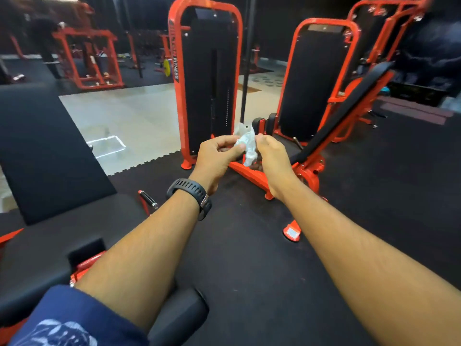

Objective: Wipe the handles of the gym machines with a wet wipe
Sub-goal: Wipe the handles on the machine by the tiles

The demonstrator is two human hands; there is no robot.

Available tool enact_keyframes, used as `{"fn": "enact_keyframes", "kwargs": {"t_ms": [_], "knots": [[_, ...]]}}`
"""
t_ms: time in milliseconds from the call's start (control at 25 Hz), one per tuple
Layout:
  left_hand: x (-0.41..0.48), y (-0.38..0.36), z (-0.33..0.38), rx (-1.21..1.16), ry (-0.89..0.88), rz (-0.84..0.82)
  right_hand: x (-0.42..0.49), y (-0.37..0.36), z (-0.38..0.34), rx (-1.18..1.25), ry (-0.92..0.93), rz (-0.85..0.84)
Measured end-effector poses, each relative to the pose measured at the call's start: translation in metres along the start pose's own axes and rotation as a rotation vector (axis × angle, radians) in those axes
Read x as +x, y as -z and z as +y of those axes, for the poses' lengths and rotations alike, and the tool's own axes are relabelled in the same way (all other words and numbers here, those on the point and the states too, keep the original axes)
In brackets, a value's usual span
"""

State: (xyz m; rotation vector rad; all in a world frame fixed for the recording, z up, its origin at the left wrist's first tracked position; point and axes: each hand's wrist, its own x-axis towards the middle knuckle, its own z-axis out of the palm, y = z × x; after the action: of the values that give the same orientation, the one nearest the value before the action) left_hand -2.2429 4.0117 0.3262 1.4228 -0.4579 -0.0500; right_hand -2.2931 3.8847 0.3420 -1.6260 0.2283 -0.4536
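- The crumpled white wet wipe point(247, 144) is held in the air between both hands, in front of a red weight-stack machine point(205, 78).
- The left hand point(219, 156) pinches the wipe's left edge with thumb and curled fingers; a black watch point(190, 193) is on its wrist.
- The right hand point(272, 161) grips the wipe's right side, fingers curled.
- A short black handle point(148, 199) with a chrome end sticks out beside the black padded bench point(57, 221) at left, well apart from the wipe.
- Black rubber floor point(249, 258) lies below.
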Motion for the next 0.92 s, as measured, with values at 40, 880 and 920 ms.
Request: {"fn": "enact_keyframes", "kwargs": {"t_ms": [40,880,920], "knots": [[0.021,0.002,-0.007,0.029,0.000,0.034,0.023,-0.003,0.004,0.016,-0.003,-0.031],[0.397,0.138,-0.151,0.295,0.085,0.888,0.506,-0.231,0.111,0.064,0.040,-0.970],[0.408,0.153,-0.160,0.319,0.101,0.948,0.518,-0.247,0.116,0.059,0.023,-1.029]]}}
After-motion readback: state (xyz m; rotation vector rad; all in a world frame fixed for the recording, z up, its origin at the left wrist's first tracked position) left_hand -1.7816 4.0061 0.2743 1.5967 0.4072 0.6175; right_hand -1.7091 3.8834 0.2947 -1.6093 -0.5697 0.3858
